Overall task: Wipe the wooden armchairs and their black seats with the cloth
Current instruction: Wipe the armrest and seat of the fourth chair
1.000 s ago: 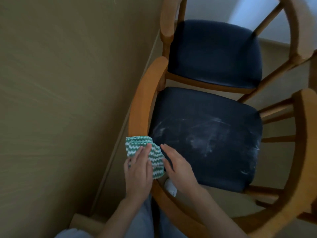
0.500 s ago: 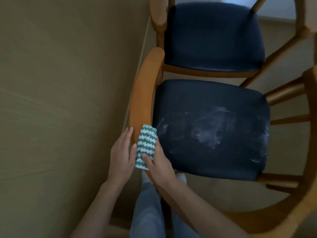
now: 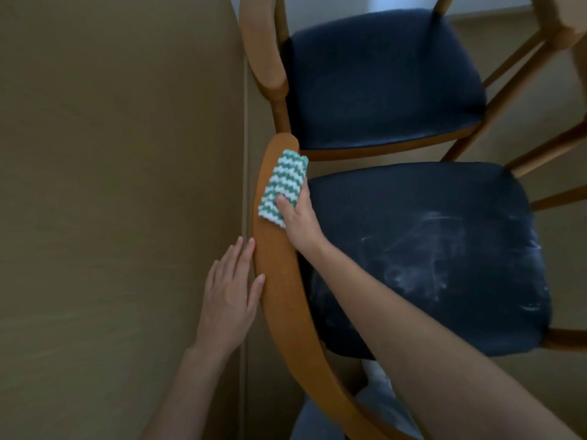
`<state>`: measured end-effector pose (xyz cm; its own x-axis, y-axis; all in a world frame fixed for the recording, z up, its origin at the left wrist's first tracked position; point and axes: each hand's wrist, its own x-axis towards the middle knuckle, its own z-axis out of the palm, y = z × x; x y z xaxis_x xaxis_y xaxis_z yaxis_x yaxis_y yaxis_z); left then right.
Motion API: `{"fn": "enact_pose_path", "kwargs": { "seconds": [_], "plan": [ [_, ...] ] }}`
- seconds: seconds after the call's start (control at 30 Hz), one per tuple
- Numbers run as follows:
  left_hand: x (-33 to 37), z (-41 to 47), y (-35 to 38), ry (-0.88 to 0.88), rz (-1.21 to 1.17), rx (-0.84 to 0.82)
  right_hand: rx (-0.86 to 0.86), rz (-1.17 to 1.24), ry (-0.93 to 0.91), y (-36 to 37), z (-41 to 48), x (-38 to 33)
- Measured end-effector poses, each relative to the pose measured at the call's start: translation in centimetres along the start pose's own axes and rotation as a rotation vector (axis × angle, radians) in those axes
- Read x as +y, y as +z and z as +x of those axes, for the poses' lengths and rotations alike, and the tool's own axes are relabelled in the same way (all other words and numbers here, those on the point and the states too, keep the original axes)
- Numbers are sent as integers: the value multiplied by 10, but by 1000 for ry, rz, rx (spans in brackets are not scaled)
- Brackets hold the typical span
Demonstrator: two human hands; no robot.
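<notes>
Nearest: the person's grey trousers [image 3: 374,411] at the bottom edge, partly behind the curved wooden armrest [image 3: 282,281] of the near armchair.

Left hand [image 3: 230,296] lies flat along the outer side of that armrest, fingers [image 3: 236,254] released and stretched out, thumb tip touching the wood. It holds nothing. Close beside it on the left runs a plain tan wall [image 3: 111,185], leaving only a narrow gap between wall and chair.

Right forearm crosses over the armrest and over the left edge of the near black seat [image 3: 428,258], hiding part of the seat. Pale smeared marks show across the seat's middle and right side.

Right hand [image 3: 298,217] presses the cloth [image 3: 282,188] down on the top of the armrest near its far end; thumb lies on the cloth, the other fingers curl over the inner edge, grasping it. The cloth is folded, with green and white zigzag stripes.

Farther: a second armchair's armrest [image 3: 262,42] and black seat [image 3: 381,81], set just beyond the first. Wooden spindles of both chairs show at right, over a beige floor [image 3: 540,74].
</notes>
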<state>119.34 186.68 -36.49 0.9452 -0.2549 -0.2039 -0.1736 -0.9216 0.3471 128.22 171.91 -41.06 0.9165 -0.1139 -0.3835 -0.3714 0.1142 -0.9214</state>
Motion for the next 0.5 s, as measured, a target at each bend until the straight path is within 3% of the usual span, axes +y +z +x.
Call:
{"fn": "enact_pose_path", "kwargs": {
  "seconds": [0.27,0.5],
  "plan": [
    [-6,2,3,25,-30,-12,68,-117,-3,-16,90,-43],
    [2,-5,0,32,-23,-5,-46,22,0,-4,6,-11]
  ]
}}
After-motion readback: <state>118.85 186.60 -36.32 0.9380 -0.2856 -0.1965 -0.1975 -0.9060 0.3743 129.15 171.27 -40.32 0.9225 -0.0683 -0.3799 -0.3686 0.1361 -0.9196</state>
